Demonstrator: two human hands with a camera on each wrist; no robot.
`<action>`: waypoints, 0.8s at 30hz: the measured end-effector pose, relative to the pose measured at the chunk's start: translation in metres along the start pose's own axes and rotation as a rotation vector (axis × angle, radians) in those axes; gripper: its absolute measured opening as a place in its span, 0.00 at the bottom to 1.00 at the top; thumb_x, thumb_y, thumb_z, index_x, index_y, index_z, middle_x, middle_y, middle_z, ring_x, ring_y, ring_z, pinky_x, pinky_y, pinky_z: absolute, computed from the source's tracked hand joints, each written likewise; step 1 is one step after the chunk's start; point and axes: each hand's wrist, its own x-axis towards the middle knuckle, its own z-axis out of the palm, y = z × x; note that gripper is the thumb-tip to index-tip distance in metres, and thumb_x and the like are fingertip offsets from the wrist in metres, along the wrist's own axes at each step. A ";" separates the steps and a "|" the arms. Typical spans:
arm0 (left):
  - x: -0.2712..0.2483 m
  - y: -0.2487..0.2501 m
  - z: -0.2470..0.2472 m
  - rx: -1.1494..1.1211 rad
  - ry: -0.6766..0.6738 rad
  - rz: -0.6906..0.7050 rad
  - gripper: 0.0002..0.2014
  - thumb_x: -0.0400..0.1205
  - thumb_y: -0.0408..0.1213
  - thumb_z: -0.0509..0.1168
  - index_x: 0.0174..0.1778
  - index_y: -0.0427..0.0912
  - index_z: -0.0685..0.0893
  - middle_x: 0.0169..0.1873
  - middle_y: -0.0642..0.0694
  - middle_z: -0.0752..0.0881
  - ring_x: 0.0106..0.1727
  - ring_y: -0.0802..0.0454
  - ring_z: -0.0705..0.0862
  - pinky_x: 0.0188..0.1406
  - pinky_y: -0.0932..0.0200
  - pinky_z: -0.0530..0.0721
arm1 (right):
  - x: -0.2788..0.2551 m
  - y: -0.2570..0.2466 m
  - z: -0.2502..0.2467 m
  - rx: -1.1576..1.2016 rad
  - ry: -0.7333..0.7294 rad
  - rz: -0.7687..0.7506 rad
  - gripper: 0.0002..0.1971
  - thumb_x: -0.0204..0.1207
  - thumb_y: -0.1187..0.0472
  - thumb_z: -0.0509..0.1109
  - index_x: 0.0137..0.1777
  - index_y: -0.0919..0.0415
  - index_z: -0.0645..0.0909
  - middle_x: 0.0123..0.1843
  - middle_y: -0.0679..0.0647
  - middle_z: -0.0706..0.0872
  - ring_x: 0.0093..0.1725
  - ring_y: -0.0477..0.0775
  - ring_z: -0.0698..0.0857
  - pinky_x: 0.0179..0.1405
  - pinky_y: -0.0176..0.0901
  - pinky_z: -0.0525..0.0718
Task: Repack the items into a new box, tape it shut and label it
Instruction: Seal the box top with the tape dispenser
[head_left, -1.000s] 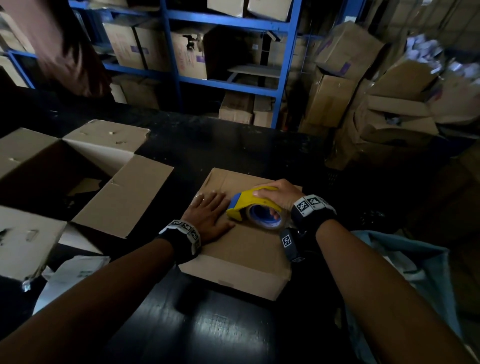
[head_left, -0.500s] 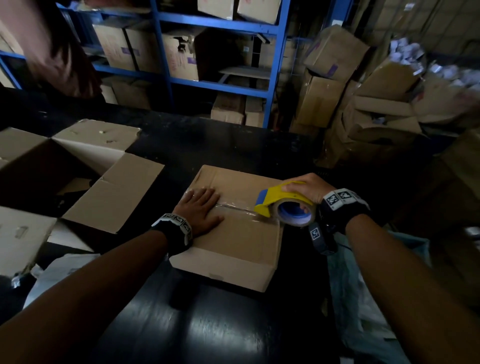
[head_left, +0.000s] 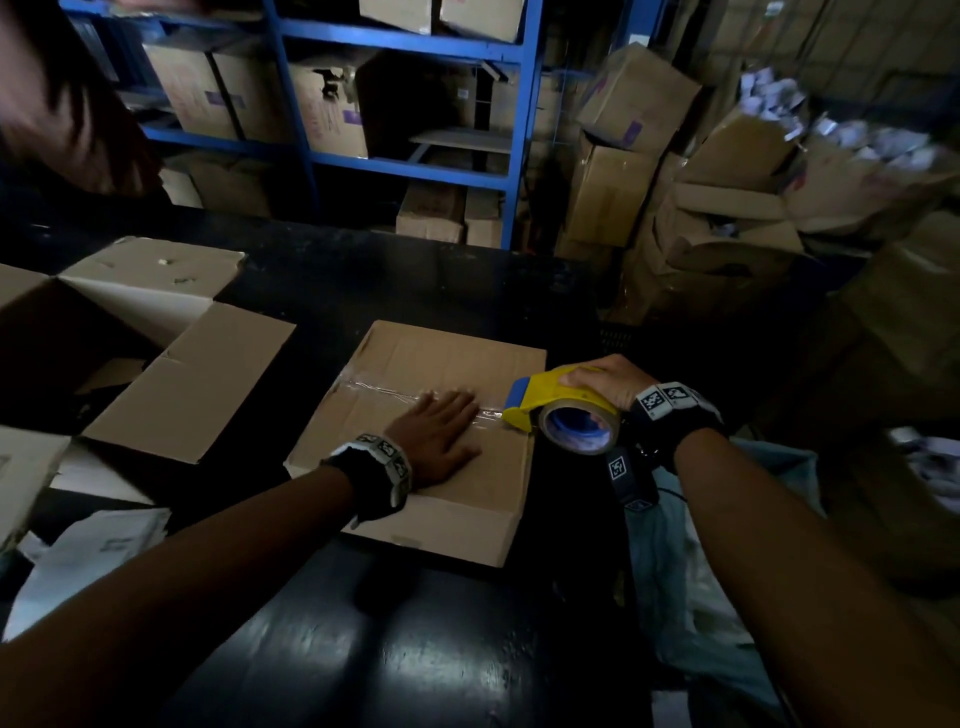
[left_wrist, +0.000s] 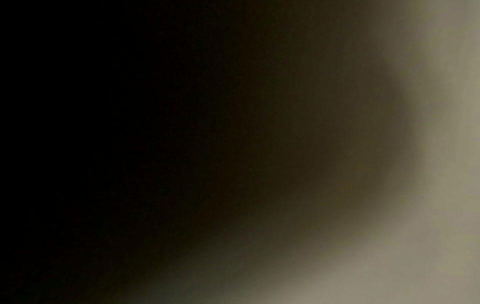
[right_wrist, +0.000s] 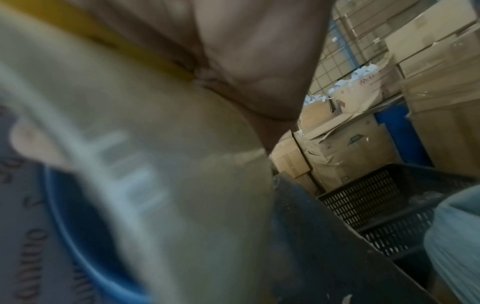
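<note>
**Entry: box sealing, tape run reaching the right edge**

Right hand (head_left: 605, 382): fingers are curling over the yellow tape dispenser (head_left: 550, 402), gripping it at the closed box's (head_left: 441, 499) right edge. Clear tape (head_left: 384, 392) is stretching back from it along the centre seam.

Left hand (head_left: 439, 436): fingers are lying straight, palm pressing flat on the box top over the tape.

Box: sitting closed on the black table (head_left: 415, 649), beside an open empty carton (head_left: 171, 384) (flaps spread).

Hard to make out: the left wrist view is showing only dark blur; the right wrist view is filling with the blurred tape roll (right_wrist: 155, 164).

Against the earlier frames: the dispenser is sitting further right, more tape is lying laid, and the left hand is following rightward.
</note>
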 end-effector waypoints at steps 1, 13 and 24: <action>0.001 0.003 0.002 -0.010 0.000 0.002 0.43 0.76 0.68 0.29 0.82 0.45 0.45 0.83 0.46 0.46 0.83 0.49 0.44 0.81 0.47 0.41 | 0.001 0.001 0.000 -0.013 0.001 0.004 0.11 0.74 0.56 0.74 0.54 0.56 0.88 0.51 0.57 0.88 0.53 0.58 0.86 0.62 0.52 0.83; 0.016 0.045 0.008 -0.145 0.123 -0.075 0.45 0.74 0.71 0.40 0.82 0.45 0.50 0.83 0.44 0.51 0.83 0.48 0.48 0.82 0.45 0.43 | 0.004 0.003 -0.003 -0.029 -0.028 -0.066 0.15 0.75 0.58 0.74 0.60 0.61 0.86 0.50 0.54 0.86 0.47 0.49 0.84 0.51 0.41 0.78; 0.020 0.044 0.011 -0.107 0.090 -0.099 0.52 0.67 0.78 0.34 0.82 0.48 0.45 0.83 0.50 0.47 0.83 0.53 0.45 0.82 0.48 0.42 | 0.002 0.006 -0.011 -0.010 -0.045 -0.110 0.10 0.74 0.58 0.74 0.55 0.58 0.88 0.49 0.55 0.88 0.50 0.52 0.86 0.53 0.42 0.81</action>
